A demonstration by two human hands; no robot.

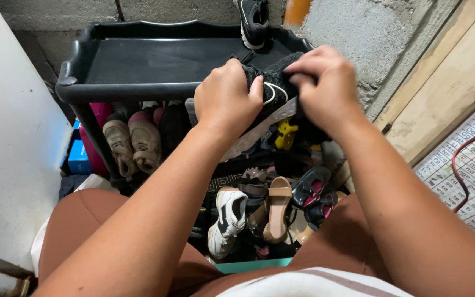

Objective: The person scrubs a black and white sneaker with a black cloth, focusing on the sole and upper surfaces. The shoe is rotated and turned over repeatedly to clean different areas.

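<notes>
Rough grey concrete wall (336, 27) behind, a pale panel (12, 137) at the left edge, bare wooden boards (441, 93) at the right, with a red cable (471, 132) curving across a printed chart (468, 170) on the floor. From the head camera, looking down: a black shoe rack (138, 88) against the wall, its top tray bare except for a black sneaker with a white sole (253, 22) at the back rim. Above the tray's front right corner, a second black sneaker with white stripes (273, 91), held tilted, clear of the shelf. Left hand (226, 102) clamped around its near side, thumb pressed on the upper; right hand (325, 88) closed over the far end, fingers curled down onto the knit fabric, both hands close together with the shoe between them. Below the tray, a crowded lower shelf and floor: a worn beige pair (133, 146) at the left, a small yellow shoe (285, 135), a white-and-black sneaker (227, 220), a tan sandal (277, 209), black shoes with pink lining (314, 192). A blue box (78, 159) beside the rack's left leg. Brown-clad knees at the bottom edge.
</notes>
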